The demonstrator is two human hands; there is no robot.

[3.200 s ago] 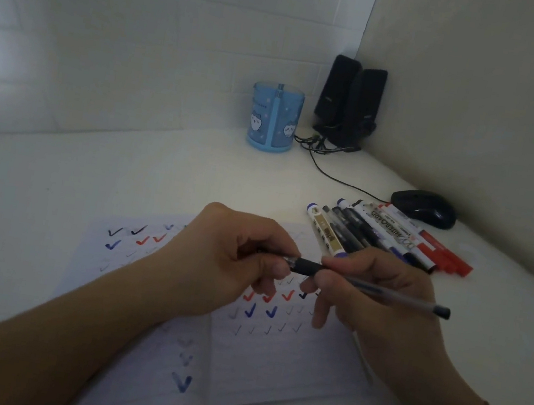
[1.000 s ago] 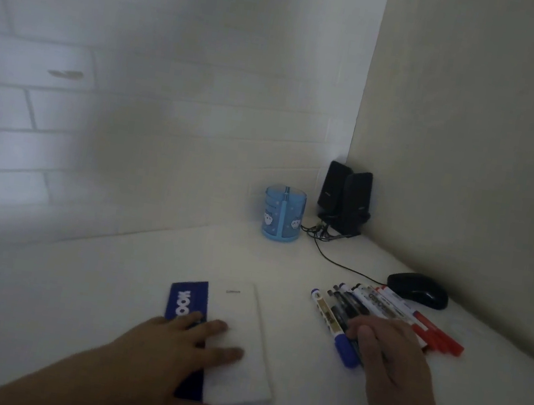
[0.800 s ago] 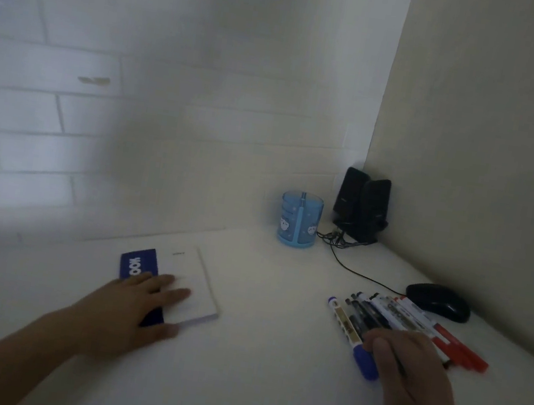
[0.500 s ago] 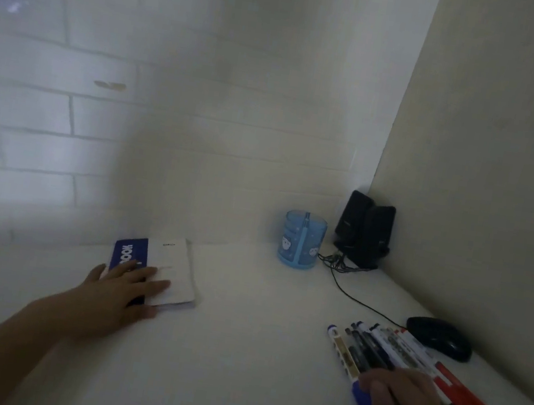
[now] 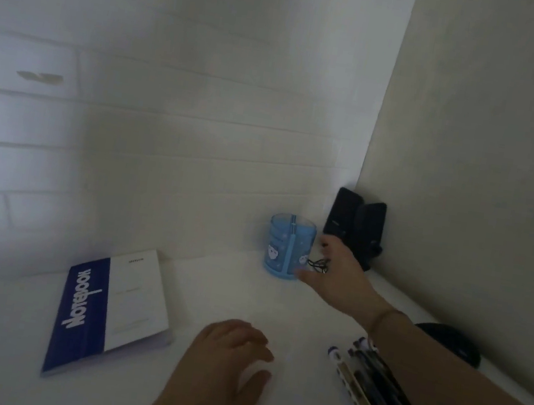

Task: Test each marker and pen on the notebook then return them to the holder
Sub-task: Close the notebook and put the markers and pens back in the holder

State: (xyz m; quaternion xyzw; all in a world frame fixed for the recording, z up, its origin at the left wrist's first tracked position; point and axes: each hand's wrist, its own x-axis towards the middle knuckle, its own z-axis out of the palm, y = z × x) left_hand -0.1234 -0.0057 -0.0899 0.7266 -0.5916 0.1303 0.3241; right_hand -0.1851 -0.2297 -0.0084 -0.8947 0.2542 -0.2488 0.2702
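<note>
Reaching across the white table [image 5: 218, 285] with the right hand [image 5: 328, 267] to the translucent blue plastic holder [image 5: 288, 247] in the back corner. Fingers spread wide beside its right wall, thumb low against the base; no closed grasp visible, and contact of the far fingers impossible to judge. Holding nothing in the left hand [image 5: 229, 352] either, just resting it on the table with fingers loosely curled.

Leaving the row of pens and markers [image 5: 366, 387] flat on the table, right under the outstretched right forearm, none of them yet in the holder. Closed blue-and-white notebook [image 5: 114, 311] lying apart to the left.

Likely trouble from here:
- Tipping or skidding the light holder if pushed by the thumb before the fingers wrap it.
- Snagging the tangled black cable [image 5: 318, 264] just beside the base while dragging the holder forward, and tugging the two black speakers [image 5: 356, 222] behind it.
- Sweeping the forearm low on the way back and rolling the pens toward the black mouse [image 5: 449, 340] or off the near edge.
- Judging poorly in such dim light.
</note>
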